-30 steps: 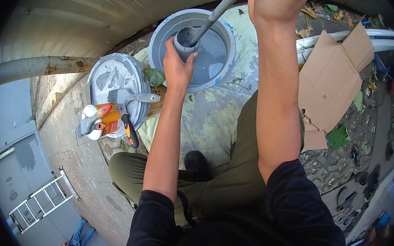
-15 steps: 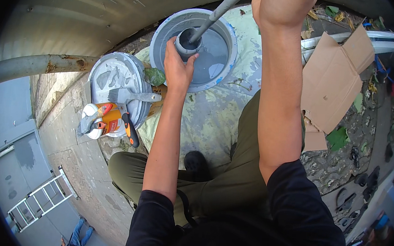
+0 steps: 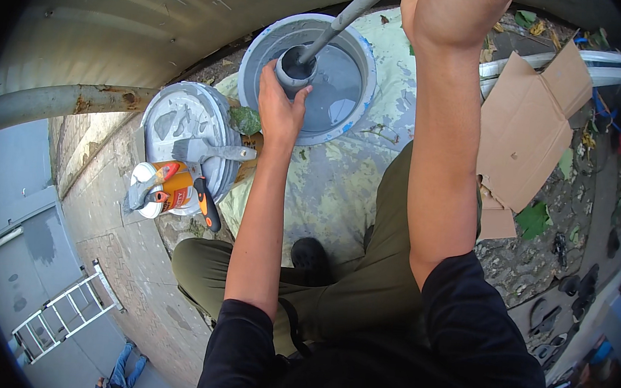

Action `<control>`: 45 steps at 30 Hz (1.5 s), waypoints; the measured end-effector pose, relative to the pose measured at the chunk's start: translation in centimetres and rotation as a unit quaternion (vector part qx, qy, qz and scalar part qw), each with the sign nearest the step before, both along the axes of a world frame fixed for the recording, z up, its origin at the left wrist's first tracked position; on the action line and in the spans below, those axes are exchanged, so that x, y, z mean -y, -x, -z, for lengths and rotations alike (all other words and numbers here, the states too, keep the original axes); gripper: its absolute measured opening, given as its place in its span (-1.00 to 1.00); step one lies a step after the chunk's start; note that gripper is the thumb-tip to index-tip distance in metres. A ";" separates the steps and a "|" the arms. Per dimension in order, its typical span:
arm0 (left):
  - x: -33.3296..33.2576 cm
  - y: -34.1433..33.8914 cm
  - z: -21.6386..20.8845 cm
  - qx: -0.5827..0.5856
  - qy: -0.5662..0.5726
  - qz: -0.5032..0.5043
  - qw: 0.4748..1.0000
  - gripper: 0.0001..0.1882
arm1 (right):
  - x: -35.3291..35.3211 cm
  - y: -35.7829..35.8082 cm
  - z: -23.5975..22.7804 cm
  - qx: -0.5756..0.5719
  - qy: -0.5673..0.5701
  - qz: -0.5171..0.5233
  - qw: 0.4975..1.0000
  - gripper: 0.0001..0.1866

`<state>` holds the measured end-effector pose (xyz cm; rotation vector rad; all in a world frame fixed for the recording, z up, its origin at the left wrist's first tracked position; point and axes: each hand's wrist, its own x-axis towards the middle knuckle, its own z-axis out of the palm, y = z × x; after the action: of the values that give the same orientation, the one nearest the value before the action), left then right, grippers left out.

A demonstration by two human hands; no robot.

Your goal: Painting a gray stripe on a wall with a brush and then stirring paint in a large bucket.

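My left hand [image 3: 281,110] wraps round a small grey cylindrical cup [image 3: 295,84], dark inside, held over a round grey tub [image 3: 370,81]. Wet grey liquid [image 3: 341,78] lies in the tub. A grey pole [image 3: 350,13] slants down into the cup's mouth; its lower end is hidden there. Up at the top edge, my right hand [image 3: 455,18] is closed round the pole's upper end, the back of the wrist hiding most of the fingers.
Left of the tub, a paint-smeared bucket lid [image 3: 184,120] carries a wide brush [image 3: 214,151]. By it are an orange-and-white container [image 3: 178,190] and a black-and-orange handle [image 3: 207,206]. Flattened cardboard [image 3: 523,131] lies right; a corrugated wall [image 3: 134,16] rises beyond. A ladder [image 3: 67,313] and a person [image 3: 121,377] show lower left.
My right hand has shifted slightly to the right at the pole's top. The left hand and cup keep nearly the same place over the tub.
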<state>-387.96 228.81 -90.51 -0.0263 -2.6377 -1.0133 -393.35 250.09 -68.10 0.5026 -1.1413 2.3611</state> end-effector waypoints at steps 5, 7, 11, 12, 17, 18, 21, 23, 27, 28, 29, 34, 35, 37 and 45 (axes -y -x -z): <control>0.2 -0.1 0.4 -0.001 0.000 0.003 1.000 -0.28 | 0.1 0.1 0.2 0.006 -0.005 -0.039 0.999 -0.38; 0.1 -0.2 0.3 0.032 0.007 -0.017 0.999 -0.23 | 0.5 0.1 0.1 0.005 0.014 -0.061 0.998 -0.38; 0.1 -0.2 0.0 0.052 0.005 -0.024 0.998 -0.18 | 1.1 -0.3 0.1 -0.008 -0.009 -0.050 0.999 -0.37; 0.3 -0.2 0.3 0.035 0.017 -0.023 0.999 -0.17 | 1.0 -0.1 0.1 -0.008 -0.008 -0.052 0.999 -0.37; 0.3 -0.4 -0.1 0.031 0.035 -0.027 0.999 -0.16 | 1.0 2.3 2.2 -0.034 0.014 -0.115 0.993 -0.37; 0.5 -0.4 -0.1 0.031 0.036 -0.031 0.998 -0.16 | 1.1 2.0 2.1 -0.034 0.015 -0.116 0.993 -0.37; 0.8 -0.6 0.0 0.032 0.032 -0.035 0.998 -0.16 | 0.6 -0.3 -0.7 -0.011 0.023 -0.093 0.995 -0.38; 0.8 -0.7 -0.1 0.032 0.026 -0.036 0.999 -0.15 | -0.1 1.0 0.1 -0.028 0.056 -0.112 0.992 -0.38; 0.9 -1.2 -0.2 0.068 -0.037 -0.064 0.995 -0.19 | -1.3 0.6 0.1 -0.017 0.088 -0.040 0.995 -0.41; 1.0 -1.3 -0.1 0.069 -0.031 -0.078 0.994 -0.19 | -1.2 0.3 -0.1 0.016 0.094 0.016 0.995 -0.41; 0.9 -1.4 -0.2 0.054 -0.045 -0.071 0.995 -0.16 | -1.3 0.0 -0.5 0.037 0.096 0.039 0.994 -0.43; 0.7 -1.4 0.1 0.066 -0.060 -0.079 0.993 -0.14 | -4.6 0.8 0.1 0.069 0.099 0.023 0.992 -0.46; 0.6 -1.5 0.2 0.065 -0.054 -0.081 0.993 -0.13 | -4.9 0.7 0.0 0.081 0.097 0.034 0.991 -0.47; 0.7 -1.6 0.3 0.064 -0.050 -0.086 0.993 -0.13 | -4.9 0.7 0.0 0.095 0.105 0.042 0.989 -0.50; 0.9 -1.8 1.0 0.055 -0.069 -0.102 0.991 -0.12 | -8.9 2.2 2.3 0.077 0.048 0.080 0.993 -0.54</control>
<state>-386.13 227.90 -91.50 0.3339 -2.5924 -1.1519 -395.58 259.01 -70.38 0.1898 -1.0848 2.3323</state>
